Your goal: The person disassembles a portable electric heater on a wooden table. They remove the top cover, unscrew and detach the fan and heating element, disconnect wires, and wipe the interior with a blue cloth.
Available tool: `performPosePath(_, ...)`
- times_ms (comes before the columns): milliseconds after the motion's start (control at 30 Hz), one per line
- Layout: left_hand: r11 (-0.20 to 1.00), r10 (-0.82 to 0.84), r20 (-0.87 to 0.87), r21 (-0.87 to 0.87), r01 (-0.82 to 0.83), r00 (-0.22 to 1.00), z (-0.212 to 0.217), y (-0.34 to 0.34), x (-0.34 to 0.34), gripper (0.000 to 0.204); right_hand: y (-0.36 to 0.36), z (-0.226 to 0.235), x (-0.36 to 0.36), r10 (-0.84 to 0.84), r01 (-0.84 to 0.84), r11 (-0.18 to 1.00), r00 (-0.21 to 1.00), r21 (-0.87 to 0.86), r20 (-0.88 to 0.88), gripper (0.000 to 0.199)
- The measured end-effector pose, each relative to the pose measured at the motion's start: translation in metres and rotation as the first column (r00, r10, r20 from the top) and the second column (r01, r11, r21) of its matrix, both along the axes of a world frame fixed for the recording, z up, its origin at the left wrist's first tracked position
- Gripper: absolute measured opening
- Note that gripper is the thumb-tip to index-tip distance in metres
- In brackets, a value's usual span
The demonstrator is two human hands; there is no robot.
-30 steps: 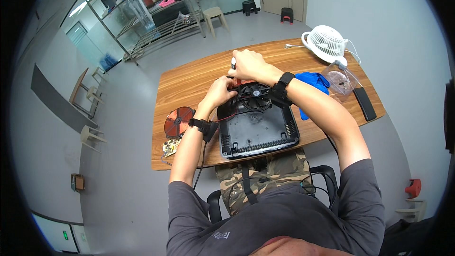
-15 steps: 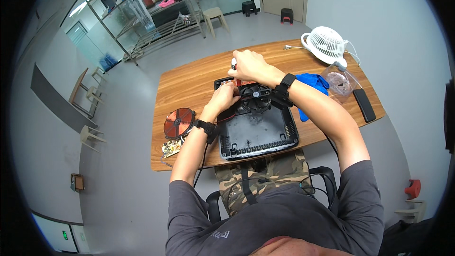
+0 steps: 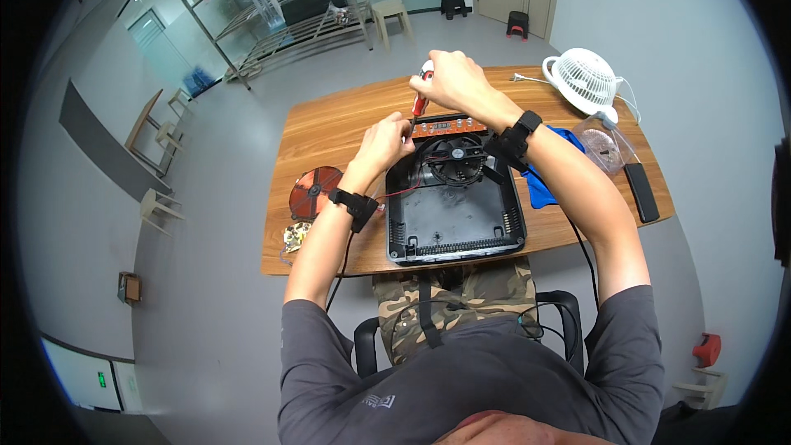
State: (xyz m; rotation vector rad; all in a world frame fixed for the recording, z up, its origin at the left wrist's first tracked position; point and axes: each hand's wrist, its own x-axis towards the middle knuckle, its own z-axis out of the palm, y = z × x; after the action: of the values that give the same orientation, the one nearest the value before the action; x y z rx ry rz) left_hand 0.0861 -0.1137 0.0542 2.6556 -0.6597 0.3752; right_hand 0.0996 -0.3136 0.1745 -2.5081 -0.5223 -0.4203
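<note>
A screwdriver with a red and white handle is gripped in my right hand, its shaft pointing down. At the shaft's lower end my left hand is closed, thumb and fingers pinched around it; the tip is hidden. Below both hands lies an open black appliance housing, like an induction cooker's base. An orange circuit board runs along its far edge, its left end beside my left fingers. A black cooling fan sits inside near that board, with thin red and black wires running leftward.
A round copper coil and a small circuit board lie left of my left forearm. To the right are a blue cloth, a clear plastic container, a black oblong object and a white fan on the wooden table.
Both hands have shifted toward the far left corner of the housing. The screwdriver now stands in plain sight, and more of the orange board shows. The whole view has shifted slightly.
</note>
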Motion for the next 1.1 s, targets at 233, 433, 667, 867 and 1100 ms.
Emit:
performPosePath(233,0.982,0.135,-0.03,0.14,-0.13,0.99,-0.015,0.051,0.007,0.013,0.007,0.006,0.008,0.018,-0.02,0.997,0.999,0.08,0.033,0.05)
performPosePath(433,0.94,0.294,-0.324,0.266,-0.212,0.899,-0.023,0.089,0.007,0.015,-0.015,0.008,0.018,-0.028,0.027,0.998,0.999,0.05,0.024,0.047)
performPosePath(667,0.79,0.393,-0.361,0.603,-0.11,0.846,-0.041,0.09,0.018,0.025,-0.069,-0.012,0.028,-0.161,0.162,0.987,0.986,-0.018,0.055,0.051)
performPosePath(867,0.792,0.418,-0.378,0.597,-0.127,0.826,-0.046,0.088,0.018,0.033,-0.129,-0.036,0.026,-0.272,0.272,0.962,0.958,0.008,0.088,0.05)
performPosePath(1100,0.805,0.444,-0.442,0.579,-0.131,0.779,-0.044,0.091,0.017,0.034,-0.156,-0.069,0.019,-0.336,0.334,0.942,0.941,0.041,0.036,0.048)
